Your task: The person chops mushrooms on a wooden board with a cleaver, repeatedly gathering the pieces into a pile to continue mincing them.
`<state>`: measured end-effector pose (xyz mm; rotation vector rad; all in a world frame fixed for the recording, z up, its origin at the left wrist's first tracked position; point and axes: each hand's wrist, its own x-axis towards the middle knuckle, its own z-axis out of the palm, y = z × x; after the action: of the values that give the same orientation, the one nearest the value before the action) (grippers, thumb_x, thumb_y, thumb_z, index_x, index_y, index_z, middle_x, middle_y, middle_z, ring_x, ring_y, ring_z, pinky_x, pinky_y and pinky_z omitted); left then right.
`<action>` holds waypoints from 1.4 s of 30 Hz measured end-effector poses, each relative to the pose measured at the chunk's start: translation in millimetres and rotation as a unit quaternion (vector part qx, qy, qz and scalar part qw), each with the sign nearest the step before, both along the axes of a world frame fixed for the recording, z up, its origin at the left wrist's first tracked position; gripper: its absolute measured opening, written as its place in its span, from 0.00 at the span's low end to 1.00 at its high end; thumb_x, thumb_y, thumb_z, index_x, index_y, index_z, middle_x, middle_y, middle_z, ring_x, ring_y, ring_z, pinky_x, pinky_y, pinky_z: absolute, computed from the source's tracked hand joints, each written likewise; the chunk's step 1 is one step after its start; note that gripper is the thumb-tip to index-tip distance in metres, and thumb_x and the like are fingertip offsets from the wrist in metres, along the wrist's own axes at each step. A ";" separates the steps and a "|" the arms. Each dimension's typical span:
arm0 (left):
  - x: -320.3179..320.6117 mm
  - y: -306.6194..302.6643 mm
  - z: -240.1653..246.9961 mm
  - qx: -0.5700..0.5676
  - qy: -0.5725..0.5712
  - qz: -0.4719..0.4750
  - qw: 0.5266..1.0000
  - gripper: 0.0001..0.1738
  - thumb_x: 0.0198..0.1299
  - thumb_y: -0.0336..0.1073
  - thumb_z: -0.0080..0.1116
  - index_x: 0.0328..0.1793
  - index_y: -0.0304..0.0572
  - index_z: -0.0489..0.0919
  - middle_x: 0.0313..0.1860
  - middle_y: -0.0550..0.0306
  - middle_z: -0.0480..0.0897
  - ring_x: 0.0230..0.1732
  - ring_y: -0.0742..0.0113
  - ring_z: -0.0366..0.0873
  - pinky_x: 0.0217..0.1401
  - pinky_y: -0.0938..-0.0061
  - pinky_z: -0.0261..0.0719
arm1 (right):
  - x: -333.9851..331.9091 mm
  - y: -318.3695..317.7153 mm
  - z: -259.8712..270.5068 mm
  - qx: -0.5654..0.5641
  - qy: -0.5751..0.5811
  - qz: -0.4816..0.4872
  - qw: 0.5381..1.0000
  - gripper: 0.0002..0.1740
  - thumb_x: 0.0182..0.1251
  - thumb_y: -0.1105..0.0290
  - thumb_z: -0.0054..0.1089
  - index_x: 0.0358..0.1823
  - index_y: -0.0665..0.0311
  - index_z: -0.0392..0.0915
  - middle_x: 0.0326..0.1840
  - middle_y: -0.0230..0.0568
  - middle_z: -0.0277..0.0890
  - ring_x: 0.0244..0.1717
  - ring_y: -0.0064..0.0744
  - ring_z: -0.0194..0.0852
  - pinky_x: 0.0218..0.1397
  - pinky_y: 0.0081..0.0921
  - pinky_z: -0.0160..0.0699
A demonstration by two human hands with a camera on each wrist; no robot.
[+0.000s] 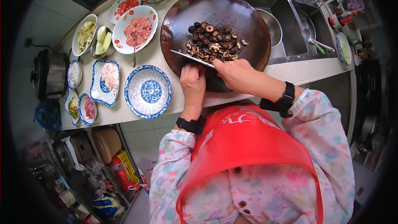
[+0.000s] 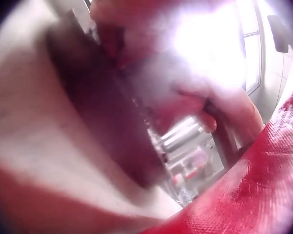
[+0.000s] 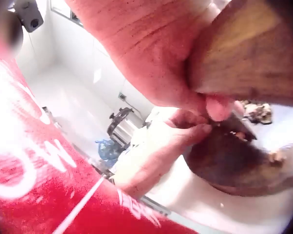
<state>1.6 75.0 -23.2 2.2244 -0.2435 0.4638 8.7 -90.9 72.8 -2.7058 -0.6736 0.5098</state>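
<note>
slicing mushrooms (image 1: 222, 39) looks like the step in hand. they lie in a loose heap at the middle of the board (image 1: 199, 8), whole caps toward 11 o'clock, paler cut bits toward 6. the knife (image 1: 192, 59) slants across the 7 o'clock side, gripped in the right hand (image 1: 238, 74), which reaches in from 5. just nearer the body, the left hand (image 1: 193, 81) sits at the board's near edge, fingers bent in; i cannot tell whether they pinch a mushroom.

to do it well, the left fingertips should tuck behind the knuckles, strokes should be short, and each piece should rest on the board rather than over its rim. a springy cap could slip, so a firm hold matters.

further out, a blue plate (image 1: 150, 91) stands at 8 o'clock, minced meat (image 1: 141, 28) at 9 and the sink (image 1: 286, 18) at 2.

the exact cutting spot is hidden by blade and fingers. in the left wrist view, a blurred strap (image 2: 102, 107) and glare mask most of the work; in the right one, brown wood (image 3: 248, 53) at 2 o'clock, cut off by the frame, is probably the handle.
</note>
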 end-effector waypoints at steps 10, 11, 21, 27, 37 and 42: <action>-0.2 1.9 -3.9 -0.008 -0.012 0.016 1.000 0.04 0.49 0.25 0.59 0.33 0.37 0.79 0.31 0.48 0.77 0.35 0.48 0.76 0.39 0.60 0.74 | -8.7 -9.5 4.7 0.016 -0.023 0.008 1.000 0.11 0.64 0.69 0.56 0.39 0.67 0.66 0.24 0.53 0.77 0.28 0.56 0.78 0.29 0.47 0.74; 0.4 1.8 -3.7 -0.011 -0.018 0.013 1.000 0.04 0.49 0.25 0.60 0.33 0.37 0.79 0.31 0.48 0.77 0.35 0.48 0.76 0.38 0.60 0.74 | -6.3 -9.0 3.5 0.007 -0.008 0.014 1.000 0.11 0.64 0.69 0.56 0.39 0.67 0.66 0.23 0.52 0.77 0.28 0.56 0.78 0.29 0.47 0.74; 19.6 -8.0 17.0 -0.031 -0.018 -0.012 0.999 0.03 0.53 0.25 0.60 0.35 0.36 0.80 0.36 0.47 0.79 0.38 0.48 0.78 0.41 0.62 0.76 | -35.5 -20.5 -26.1 0.156 -0.135 -0.132 0.970 0.12 0.63 0.70 0.58 0.45 0.63 0.68 0.30 0.53 0.77 0.31 0.57 0.78 0.29 0.46 0.74; 47.0 -43.2 17.9 0.053 -0.007 -0.042 0.998 0.17 0.50 0.32 0.63 0.48 0.40 0.78 0.40 0.47 0.80 0.41 0.45 0.78 0.45 0.57 0.77 | -36.2 -52.8 -26.6 0.163 -0.151 -0.298 0.928 0.14 0.67 0.65 0.54 0.48 0.63 0.65 0.27 0.58 0.77 0.32 0.62 0.77 0.34 0.52 0.72; 64.6 -31.8 23.6 0.067 0.055 0.036 0.996 0.08 0.47 0.29 0.57 0.35 0.37 0.80 0.32 0.46 0.81 0.35 0.47 0.79 0.43 0.60 0.77 | -21.0 -72.4 -26.0 0.162 -0.090 -0.340 0.922 0.14 0.67 0.66 0.52 0.48 0.64 0.62 0.29 0.60 0.78 0.34 0.64 0.77 0.38 0.56 0.72; 70.6 -14.8 22.0 0.069 0.074 0.074 0.992 0.11 0.47 0.27 0.56 0.39 0.39 0.80 0.36 0.47 0.80 0.38 0.49 0.79 0.45 0.61 0.76 | -22.9 -78.6 -31.7 0.197 -0.085 -0.338 0.916 0.14 0.67 0.67 0.52 0.47 0.65 0.61 0.29 0.58 0.78 0.34 0.63 0.77 0.37 0.55 0.73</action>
<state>72.1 60.1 -1.2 2.4099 -0.0333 0.3675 -14.2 -169.4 41.1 -2.3870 0.1439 -0.0399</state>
